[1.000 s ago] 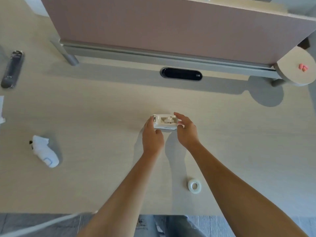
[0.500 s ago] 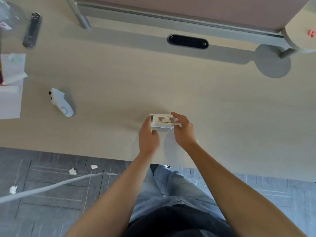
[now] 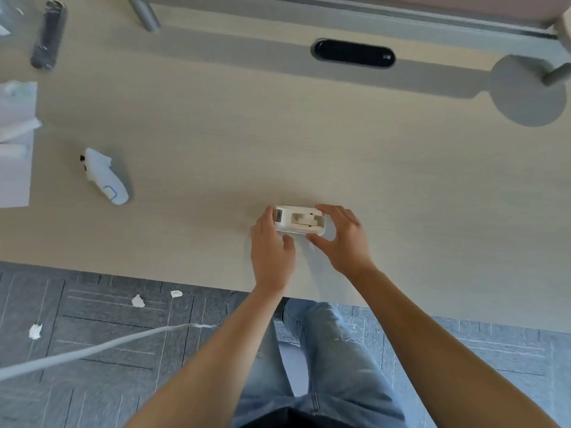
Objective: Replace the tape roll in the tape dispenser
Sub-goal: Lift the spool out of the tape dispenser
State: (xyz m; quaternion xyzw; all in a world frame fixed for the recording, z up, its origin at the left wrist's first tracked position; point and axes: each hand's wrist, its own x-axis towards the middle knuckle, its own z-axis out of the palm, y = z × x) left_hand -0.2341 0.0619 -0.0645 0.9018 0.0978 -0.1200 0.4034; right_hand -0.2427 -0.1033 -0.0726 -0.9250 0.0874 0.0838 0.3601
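Your left hand (image 3: 272, 242) and right hand (image 3: 343, 239) each close a grip on the tape dispenser (image 3: 299, 220) ends on the tabletop (image 3: 309, 149); it looks light, rigid, slick plastic, so hold its sides.

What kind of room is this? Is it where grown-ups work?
Probably an office desk. The pale wood-grain desktop has a black oval cable slot, a white plastic tape dispenser sits on it, and grey patterned carpet tiles cover the floor.
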